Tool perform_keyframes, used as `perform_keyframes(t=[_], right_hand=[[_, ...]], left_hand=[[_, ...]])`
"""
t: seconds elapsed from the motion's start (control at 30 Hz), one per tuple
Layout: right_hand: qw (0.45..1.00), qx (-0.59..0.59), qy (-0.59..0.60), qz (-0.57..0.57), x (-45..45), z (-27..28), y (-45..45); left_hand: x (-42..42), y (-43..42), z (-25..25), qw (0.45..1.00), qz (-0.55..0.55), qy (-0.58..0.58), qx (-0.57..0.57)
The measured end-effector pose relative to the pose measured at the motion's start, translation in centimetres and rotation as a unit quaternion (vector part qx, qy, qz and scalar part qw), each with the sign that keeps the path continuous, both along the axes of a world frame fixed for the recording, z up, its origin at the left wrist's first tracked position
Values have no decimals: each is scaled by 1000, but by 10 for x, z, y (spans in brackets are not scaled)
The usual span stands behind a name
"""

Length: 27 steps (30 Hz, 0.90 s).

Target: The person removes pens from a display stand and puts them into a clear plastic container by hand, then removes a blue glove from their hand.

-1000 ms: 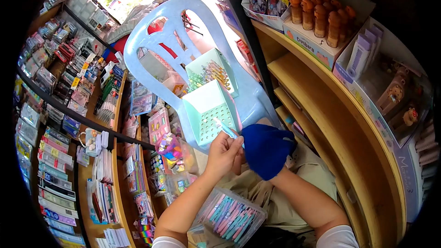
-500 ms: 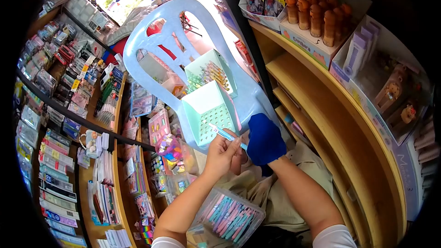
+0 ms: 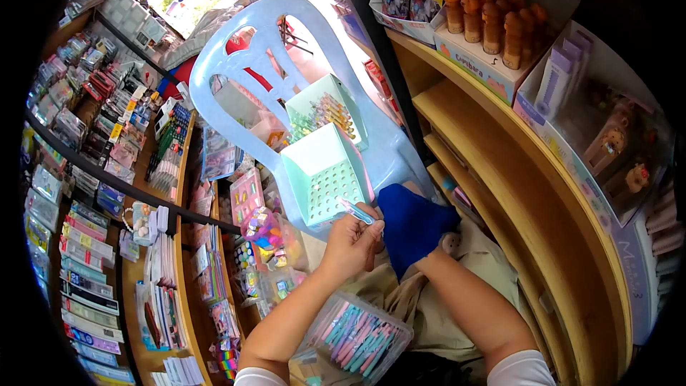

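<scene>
My left hand (image 3: 349,244) pinches a white and light-blue pen (image 3: 355,210), its tip pointing up and left toward a mint-green holder (image 3: 323,146) full of round holes. A blue cloth (image 3: 414,225) is draped over my right hand (image 3: 431,260) and hides most of its fingers; the hand grips the cloth close beside the pen's lower end. Behind the holder stands a second mint-green box (image 3: 310,91) with many pens in it. Both sit on a light-blue plastic chair (image 3: 214,53). Below my hands, a clear tub (image 3: 409,334) contains pink, teal and lilac pens.
Curved wooden shelves (image 3: 514,164) rise at the right, with a box of brown capybara-shaped items (image 3: 491,32) on top. Packed stationery racks (image 3: 93,257) line the left. A purple basket of small colourful items (image 3: 263,229) is left of the chair.
The blue cloth has shifted and spread out, now hanging lower beside my left hand. The pen has been drawn slightly down and right, with less of it showing.
</scene>
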State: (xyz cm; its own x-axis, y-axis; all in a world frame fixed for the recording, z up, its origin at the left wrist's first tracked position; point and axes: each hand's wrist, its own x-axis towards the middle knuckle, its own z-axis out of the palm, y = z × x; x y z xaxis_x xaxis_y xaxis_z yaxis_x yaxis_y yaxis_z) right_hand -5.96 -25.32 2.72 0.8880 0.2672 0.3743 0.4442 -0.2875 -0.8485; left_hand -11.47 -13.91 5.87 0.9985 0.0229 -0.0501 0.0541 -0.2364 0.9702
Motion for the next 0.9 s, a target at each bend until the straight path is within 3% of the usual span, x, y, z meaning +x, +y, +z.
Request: perform_keyframes(t=[0.13,0.2,0.27,0.37,0.57,0.63,0.7,0.77,0.9], right_hand=[[995,-84,50,-19,17,-15,-4],[996,-92,10,-11,23,-19,-4],[991,-43,-125,19,26,-25,-5],[985,-134,-49,92,28,-32,-3],[961,-31,-195,192,22,-28,-11],[976,-4,-94,197,14,-15,-15],[980,0,-63,189,10,-12,-14],[980,-21,-104,167,7,-13,-10],[994,11,-16,105,-7,-1,-2]], left_hand=[[-4,-2,7,999,-24,15,-32],[-4,0,9,996,-26,-19,-82],[-3,7,5,995,-17,-30,-90],[-3,12,5,991,6,-26,-128],[-2,18,5,987,26,-20,-155],[-1,19,6,987,21,-23,-160],[0,18,7,987,12,-20,-162],[1,14,8,985,27,-12,-169],[2,11,5,988,44,-17,-147]])
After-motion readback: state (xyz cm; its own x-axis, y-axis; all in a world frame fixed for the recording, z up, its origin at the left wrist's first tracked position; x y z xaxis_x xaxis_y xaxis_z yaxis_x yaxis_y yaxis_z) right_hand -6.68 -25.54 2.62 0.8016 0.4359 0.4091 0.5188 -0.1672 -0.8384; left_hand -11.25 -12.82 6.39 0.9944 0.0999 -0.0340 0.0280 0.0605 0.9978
